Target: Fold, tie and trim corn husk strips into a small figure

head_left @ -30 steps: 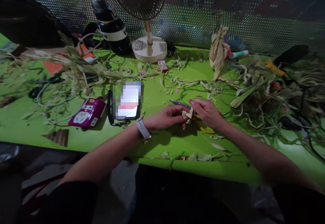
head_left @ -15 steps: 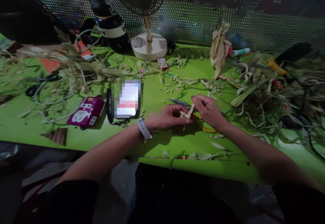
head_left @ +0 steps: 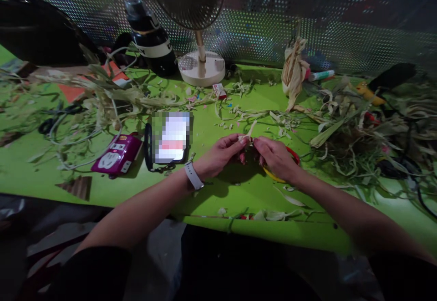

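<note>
A small pale piece of dried husk sticks up between my two hands, near the middle of the green table. My left hand, with a light watch strap on its wrist, pinches the husk from the left. The fingers of my right hand are closed on its right side, close to the left fingertips. Under and behind my right hand lie scissors with red and yellow handles; their blades are hidden.
Left of my hands lie a phone and a purple power adapter with a cable. Behind stand a fan, a black bottle and a husk bundle. Loose husks pile up at the right.
Both hands have moved slightly up and the husk now points upward between them. My right hand has turned and lowered its fingertips beside the left ones. The scissor blades are now covered.
</note>
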The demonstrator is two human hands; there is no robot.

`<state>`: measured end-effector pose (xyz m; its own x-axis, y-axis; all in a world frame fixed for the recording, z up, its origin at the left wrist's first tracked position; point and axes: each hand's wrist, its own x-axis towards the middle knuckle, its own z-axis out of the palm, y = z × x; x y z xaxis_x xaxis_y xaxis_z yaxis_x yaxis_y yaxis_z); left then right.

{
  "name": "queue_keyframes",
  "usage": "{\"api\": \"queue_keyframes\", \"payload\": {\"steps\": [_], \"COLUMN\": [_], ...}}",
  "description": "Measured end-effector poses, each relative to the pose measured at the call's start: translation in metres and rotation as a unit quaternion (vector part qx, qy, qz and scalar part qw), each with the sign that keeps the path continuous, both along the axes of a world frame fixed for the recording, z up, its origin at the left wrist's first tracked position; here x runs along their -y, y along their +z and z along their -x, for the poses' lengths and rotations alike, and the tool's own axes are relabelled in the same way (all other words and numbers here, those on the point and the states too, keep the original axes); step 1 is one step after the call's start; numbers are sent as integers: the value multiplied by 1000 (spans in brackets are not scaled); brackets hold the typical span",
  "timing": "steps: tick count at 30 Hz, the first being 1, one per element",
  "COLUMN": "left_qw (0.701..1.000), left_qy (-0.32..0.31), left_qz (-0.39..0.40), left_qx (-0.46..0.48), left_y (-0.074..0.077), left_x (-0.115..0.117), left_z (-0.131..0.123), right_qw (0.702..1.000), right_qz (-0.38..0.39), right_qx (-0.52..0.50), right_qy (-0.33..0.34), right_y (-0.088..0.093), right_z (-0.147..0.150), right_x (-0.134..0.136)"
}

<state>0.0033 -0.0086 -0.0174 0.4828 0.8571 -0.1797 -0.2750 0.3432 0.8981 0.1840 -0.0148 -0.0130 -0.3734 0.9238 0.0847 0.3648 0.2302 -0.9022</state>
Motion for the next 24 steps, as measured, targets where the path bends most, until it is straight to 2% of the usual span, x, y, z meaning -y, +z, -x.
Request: {"api": "queue_keyframes", "payload": {"steps": [4, 6, 12, 15, 19, 21, 24], "left_qw": [997, 996, 998, 995, 992, 992, 993], "left_qy": [41, 55, 54, 78, 96, 99, 107], "left_qz": [-51, -55, -24, 4, 16, 4, -21], "left_qx": [-36, -40, 25, 68, 81, 75, 53], "left_y": [0, -1, -6, -6, -6, -6, -7], "left_x": [5, 6, 8, 11, 14, 14, 13], "left_z": [-4, -6, -9, -11, -14, -14, -14], "right_qw": [997, 997, 999, 992, 963, 960, 977], "right_qz": [64, 63, -20, -125, -260, -266, -192], "right_qx": [-30, -32, -41, -10, 66, 86, 87], "right_qy": [-24, -35, -30, 4, 24, 13, -12], "right_y": [-2, -2, -7, -11, -14, -15, -14], "right_z": [7, 10, 13, 12, 9, 7, 7], "right_x": [7, 10, 10, 9, 8, 7, 6]}}
